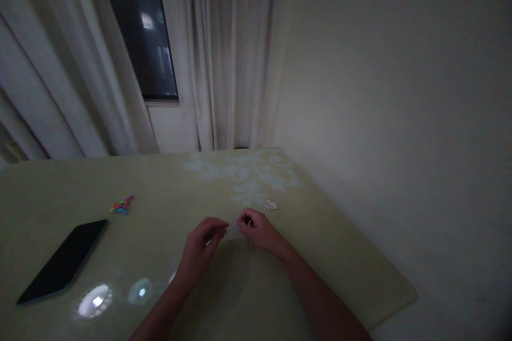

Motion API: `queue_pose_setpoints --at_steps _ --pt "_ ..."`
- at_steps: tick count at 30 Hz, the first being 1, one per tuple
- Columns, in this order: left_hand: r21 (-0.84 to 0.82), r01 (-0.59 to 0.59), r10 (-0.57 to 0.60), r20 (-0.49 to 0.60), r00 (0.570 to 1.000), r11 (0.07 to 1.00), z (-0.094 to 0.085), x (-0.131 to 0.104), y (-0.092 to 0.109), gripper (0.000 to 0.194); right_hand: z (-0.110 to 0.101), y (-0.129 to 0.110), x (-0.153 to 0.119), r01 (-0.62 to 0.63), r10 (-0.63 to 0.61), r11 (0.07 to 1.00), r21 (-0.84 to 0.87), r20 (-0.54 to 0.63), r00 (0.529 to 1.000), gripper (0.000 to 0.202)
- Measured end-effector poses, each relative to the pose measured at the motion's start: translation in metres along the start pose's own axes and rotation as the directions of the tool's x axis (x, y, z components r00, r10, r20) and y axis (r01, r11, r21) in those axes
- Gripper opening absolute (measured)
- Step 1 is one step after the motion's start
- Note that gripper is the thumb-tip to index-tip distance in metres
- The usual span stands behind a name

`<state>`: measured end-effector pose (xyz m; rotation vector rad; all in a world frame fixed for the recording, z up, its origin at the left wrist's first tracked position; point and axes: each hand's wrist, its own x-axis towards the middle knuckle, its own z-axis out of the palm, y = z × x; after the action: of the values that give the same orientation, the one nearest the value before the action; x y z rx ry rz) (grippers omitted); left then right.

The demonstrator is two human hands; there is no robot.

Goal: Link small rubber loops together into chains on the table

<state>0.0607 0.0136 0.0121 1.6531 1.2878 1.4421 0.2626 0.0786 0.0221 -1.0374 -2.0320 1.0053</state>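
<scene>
Since the pale wall (380, 90) closes off the right of the frame, we have less room to swing that way than to the left. Our green table (160, 181) spreads widest through the left half, its far edge well beyond our fingers and its right corner past our right forearm (316, 287). At lower left the black tablet (64, 264) lies well apart from our work, so any wide sweep should stop short of it.

Below the frame's centre, our left hand (204, 240) and right hand (258, 230) each pinch with thumb and fingertips, the other fingers curled. The coloured bits (121, 205) sit at centre left, out of the way; the white bits (271, 205) lie just beyond the right hand, where a knuckle could scatter them. Between our fingertips is a thin pale piece (232, 228), apparently gripped from both sides, its detail too faint to tell. We do best to steady one end, moving the other gently, without tugging.
</scene>
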Motion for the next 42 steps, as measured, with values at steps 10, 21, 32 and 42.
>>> queue_pose_setpoints --at_steps 10,21,32,42 --pt "-0.180 0.152 -0.133 0.114 0.985 0.972 0.008 -0.002 0.014 0.029 0.005 -0.012 -0.005 -0.048 0.010 0.940 0.338 0.113 0.993 0.021" --pt "-0.226 0.187 -0.165 0.113 0.980 0.956 0.010 -0.001 0.013 0.025 0.015 -0.018 -0.008 0.026 -0.016 0.985 0.172 -0.059 0.998 0.010" --pt "-0.245 0.162 -0.174 -0.030 0.984 0.956 0.011 0.000 0.009 0.031 0.022 -0.021 -0.009 0.097 -0.084 0.993 0.073 -0.165 0.983 0.008" --pt "-0.273 0.168 -0.230 -0.214 0.949 0.947 -0.012 0.011 0.007 0.035 0.021 -0.003 0.002 0.032 -0.109 0.902 -0.430 -0.156 0.982 0.007"
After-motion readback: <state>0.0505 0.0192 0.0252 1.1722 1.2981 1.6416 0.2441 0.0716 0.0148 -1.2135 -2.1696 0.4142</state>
